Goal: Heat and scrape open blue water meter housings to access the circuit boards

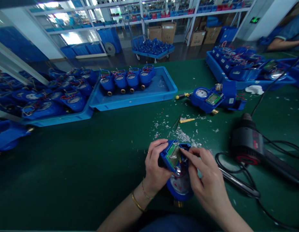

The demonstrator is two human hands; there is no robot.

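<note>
A blue water meter [179, 185] with a round dial and a brass fitting is in front of me at the table's near edge. Its blue housing holds a green circuit board [173, 155] with a small display, and thin wires run beside it. My left hand [156, 164] grips the housing from the left side, thumb below and fingers along the top. My right hand [204, 174] reaches in from the right, its index fingertip pressing at the board's right edge among the wires. Whether those fingers pinch a wire is hidden.
A heat gun [247, 141] with a black cable lies to the right. Ahead are a yellow-handled screwdriver [187, 120], tweezers [177, 122], white scraps and another meter [204, 98]. Blue trays [135, 102] of meters stand farther back. A person's arm [284, 43] shows at upper right.
</note>
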